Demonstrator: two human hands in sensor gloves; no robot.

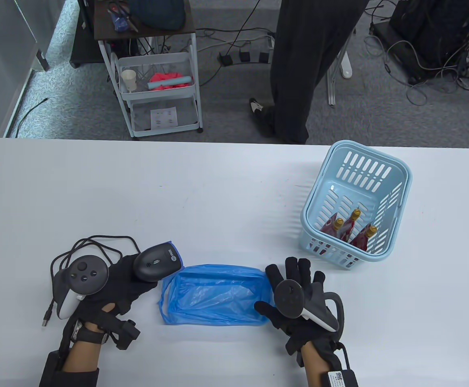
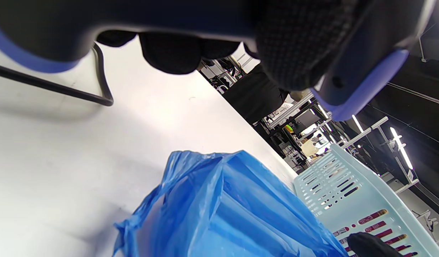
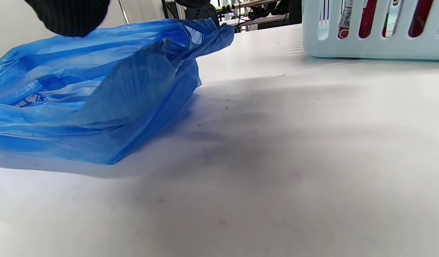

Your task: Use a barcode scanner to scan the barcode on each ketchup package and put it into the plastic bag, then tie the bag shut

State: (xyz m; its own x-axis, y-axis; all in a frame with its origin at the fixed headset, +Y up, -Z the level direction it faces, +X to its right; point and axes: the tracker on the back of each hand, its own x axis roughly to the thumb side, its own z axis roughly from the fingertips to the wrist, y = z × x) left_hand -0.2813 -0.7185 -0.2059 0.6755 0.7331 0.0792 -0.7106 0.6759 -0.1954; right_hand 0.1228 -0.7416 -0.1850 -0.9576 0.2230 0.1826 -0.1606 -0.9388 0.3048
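A blue plastic bag (image 1: pixel 214 295) lies flat near the table's front edge, between my hands; it also fills the lower left wrist view (image 2: pixel 223 210) and the left of the right wrist view (image 3: pixel 91 89). My left hand (image 1: pixel 127 280) grips a dark grey barcode scanner (image 1: pixel 158 262) just left of the bag. My right hand (image 1: pixel 295 282) has its fingers spread straight at the bag's right edge, holding nothing. Three red ketchup packages (image 1: pixel 349 231) with gold caps stand in a light blue basket (image 1: pixel 395 225) at the right.
The scanner's black cable (image 1: pixel 93 246) loops on the table behind my left hand. A person in dark clothes (image 1: pixel 299 68) stands beyond the table's far edge, near a white trolley (image 1: pixel 158 84). The basket wall (image 3: pixel 376 46) is close to my right hand.
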